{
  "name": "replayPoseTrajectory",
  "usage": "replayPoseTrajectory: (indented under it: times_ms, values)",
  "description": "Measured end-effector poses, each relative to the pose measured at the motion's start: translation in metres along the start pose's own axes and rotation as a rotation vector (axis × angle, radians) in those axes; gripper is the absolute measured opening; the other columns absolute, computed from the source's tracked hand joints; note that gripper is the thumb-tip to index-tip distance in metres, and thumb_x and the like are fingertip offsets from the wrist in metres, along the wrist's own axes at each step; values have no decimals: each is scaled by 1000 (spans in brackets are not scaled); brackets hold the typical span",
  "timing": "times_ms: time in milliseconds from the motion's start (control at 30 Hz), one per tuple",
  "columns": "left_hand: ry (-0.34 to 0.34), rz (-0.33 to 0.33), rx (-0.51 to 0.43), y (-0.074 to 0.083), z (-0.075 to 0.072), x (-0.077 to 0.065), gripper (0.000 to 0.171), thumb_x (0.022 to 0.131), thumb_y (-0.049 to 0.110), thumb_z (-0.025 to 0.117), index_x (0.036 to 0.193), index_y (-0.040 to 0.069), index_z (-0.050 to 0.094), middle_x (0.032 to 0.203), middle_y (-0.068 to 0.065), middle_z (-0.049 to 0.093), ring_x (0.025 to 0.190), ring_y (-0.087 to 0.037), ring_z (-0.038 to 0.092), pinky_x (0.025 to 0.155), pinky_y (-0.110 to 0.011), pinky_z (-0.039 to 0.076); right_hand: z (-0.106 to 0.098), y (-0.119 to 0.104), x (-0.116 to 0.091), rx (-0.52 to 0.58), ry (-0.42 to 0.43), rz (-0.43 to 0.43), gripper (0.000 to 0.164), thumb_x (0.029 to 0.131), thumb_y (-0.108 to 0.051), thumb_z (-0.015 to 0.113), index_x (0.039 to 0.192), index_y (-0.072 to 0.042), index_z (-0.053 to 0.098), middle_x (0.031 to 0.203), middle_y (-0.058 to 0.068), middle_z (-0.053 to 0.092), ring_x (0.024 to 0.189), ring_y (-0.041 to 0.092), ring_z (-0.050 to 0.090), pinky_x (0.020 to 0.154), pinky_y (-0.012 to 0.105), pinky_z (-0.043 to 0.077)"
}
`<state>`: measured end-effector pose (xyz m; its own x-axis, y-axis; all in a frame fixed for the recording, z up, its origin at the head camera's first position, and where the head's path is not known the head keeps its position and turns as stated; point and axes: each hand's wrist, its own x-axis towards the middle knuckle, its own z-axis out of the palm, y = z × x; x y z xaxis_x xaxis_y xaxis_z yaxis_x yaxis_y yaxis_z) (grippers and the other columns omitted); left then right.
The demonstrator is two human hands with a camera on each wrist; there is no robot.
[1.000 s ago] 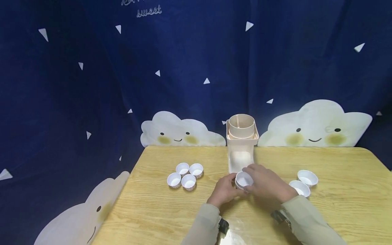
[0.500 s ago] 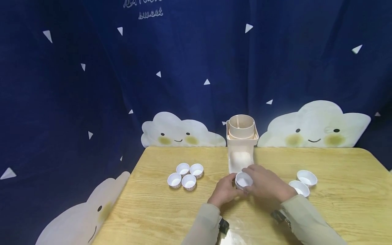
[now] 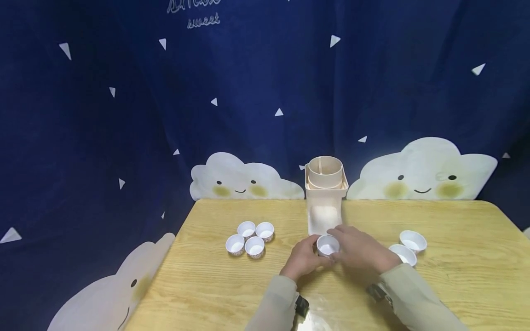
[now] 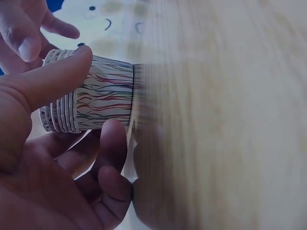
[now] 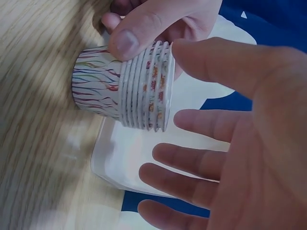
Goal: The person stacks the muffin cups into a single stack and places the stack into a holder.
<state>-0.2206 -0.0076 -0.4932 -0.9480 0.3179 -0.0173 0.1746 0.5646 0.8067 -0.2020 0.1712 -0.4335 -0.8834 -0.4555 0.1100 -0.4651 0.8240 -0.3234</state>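
Note:
A stack of nested paper cups (image 3: pixel 328 246) stands mouth up near the table's middle. In the left wrist view its lowest cup has wavy coloured lines (image 4: pixel 108 96), and several rims lie close together above. My left hand (image 3: pixel 304 258) grips the stack from the left, thumb across its side and fingers curled round behind. On the other side is my right hand (image 3: pixel 360 250). The right wrist view shows its fingers (image 5: pixel 192 160) loosely straight and spread, its thumb tip right at the top rim of the stack.
Behind the stack stands a beige plastic holder (image 3: pixel 325 197) with a round cylinder on top. Several small white-lined paper cups (image 3: pixel 254 247) sit clustered at the left. Two more cups (image 3: pixel 413 241) stand to the right, beside my right forearm. A dark blue curtain (image 3: pixel 265 69) hangs behind the table.
The uppermost cup's rim, offset from the rim below it a second ago, now lies closer down on the stack. Both hands stay in place; the head view shifts slightly.

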Motion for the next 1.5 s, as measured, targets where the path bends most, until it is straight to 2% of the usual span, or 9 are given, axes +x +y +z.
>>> replayPoseTrajectory:
  times_ms: [133, 267, 400, 533, 667, 800, 933, 1167, 1500]
  values:
    - [-6, -9, 9, 0, 0, 0, 57, 68, 22, 90, 120, 22, 67, 115, 6, 71, 109, -13, 63, 98, -34, 49, 0, 3, -1, 7, 4, -16, 43, 76, -25, 77, 114, -7, 66, 101, 6, 65, 84, 15, 59, 73, 35, 51]
    - [-24, -24, 2, 1, 1, 0, 58, 68, 23, 90, 121, 21, 66, 117, 5, 71, 108, -13, 62, 95, -33, 49, -1, 6, -4, -6, 24, -40, 40, 80, -24, 75, 115, -5, 66, 102, 6, 66, 87, 18, 62, 77, 38, 53]
    - [-36, -36, 4, 1, 0, -1, 60, 69, 24, 90, 123, 19, 65, 117, 4, 70, 104, -11, 62, 91, -31, 50, -3, 10, -7, -8, 24, -45, 44, 84, -25, 72, 121, -2, 64, 108, 10, 67, 95, 26, 65, 84, 46, 55]
    - [-37, -16, 1, 1, -1, -2, 61, 68, 23, 91, 122, 19, 63, 115, 4, 70, 102, -10, 62, 91, -30, 49, -5, 12, -10, 17, 9, -4, 49, 89, -30, 69, 126, 0, 62, 120, 17, 66, 110, 37, 63, 95, 54, 51]
    - [-45, 9, -25, 1, -1, -2, 60, 68, 22, 91, 121, 20, 63, 109, 6, 69, 95, -7, 60, 85, -26, 48, -8, 15, -13, 19, 10, 13, 55, 90, -33, 69, 129, 4, 59, 126, 23, 64, 117, 43, 60, 100, 58, 48]
    - [-52, 29, -48, 1, 0, -2, 64, 68, 22, 90, 125, 20, 61, 107, 5, 69, 92, -5, 59, 83, -24, 48, -9, 20, -18, 29, 30, -6, 56, 89, -28, 69, 131, 7, 56, 126, 26, 62, 118, 45, 58, 100, 58, 47]
    - [-56, 42, -67, 1, 1, -1, 66, 69, 21, 89, 129, 22, 60, 107, 4, 69, 90, -4, 58, 80, -22, 48, -11, 26, -23, 74, 28, 26, 56, 88, -23, 70, 136, 3, 53, 131, 26, 60, 122, 46, 56, 102, 59, 45]
    - [-62, 44, -80, 3, -1, 0, 51, 70, 20, 89, 116, 24, 67, 97, 6, 69, 77, -2, 55, 68, -20, 46, -24, 33, -29, 97, 25, 88, 57, 92, -29, 67, 138, 1, 52, 137, 27, 56, 127, 48, 52, 104, 61, 42]
    - [-61, 26, -72, 3, -2, 2, 52, 68, 22, 90, 115, 24, 68, 97, 5, 70, 76, -4, 56, 66, -21, 46, -42, 41, -32, 84, 28, 96, 59, 92, -31, 67, 137, 3, 52, 137, 28, 55, 129, 50, 49, 104, 62, 41]
